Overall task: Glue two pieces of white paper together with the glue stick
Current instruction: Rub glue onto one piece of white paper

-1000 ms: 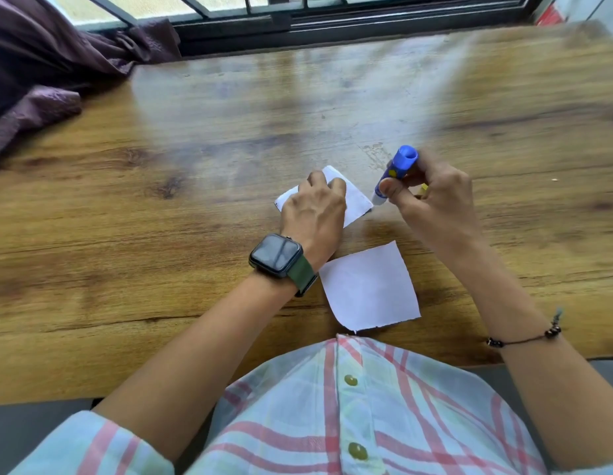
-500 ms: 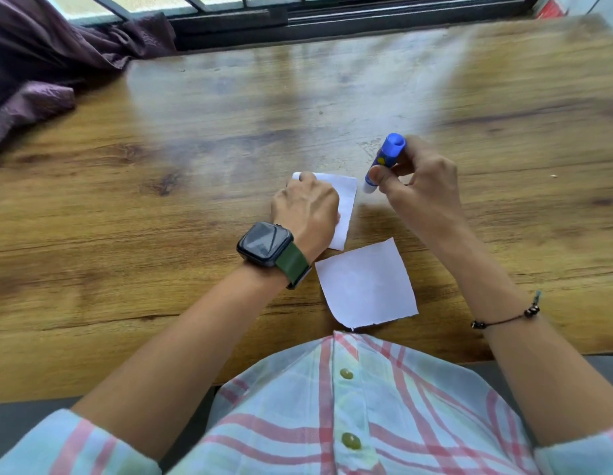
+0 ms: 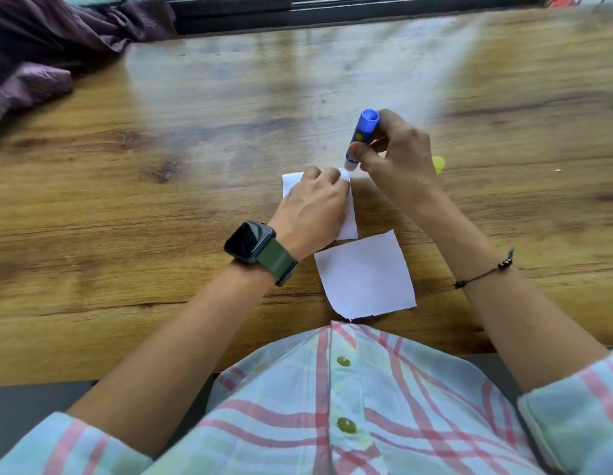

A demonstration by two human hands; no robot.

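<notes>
Two white paper pieces lie on the wooden table [image 3: 161,234]. My left hand [image 3: 312,210] presses flat on the far paper [image 3: 349,221], covering most of it. The near paper [image 3: 365,275] lies free just in front of my shirt. My right hand [image 3: 397,156] grips a blue glue stick [image 3: 361,135], held nearly upright with its white tip down at the far paper's upper right corner. A small yellow thing [image 3: 438,164], maybe the cap, peeks out behind my right hand.
Purple fabric [image 3: 41,56] is bunched at the table's far left corner. A dark window frame [image 3: 332,12] runs along the far edge. Bare wood stretches to the left and right of my hands.
My left hand has turned the far paper from a diamond angle to nearly square with me. The glue stick has tilted more upright and its tip has come to the paper's corner.
</notes>
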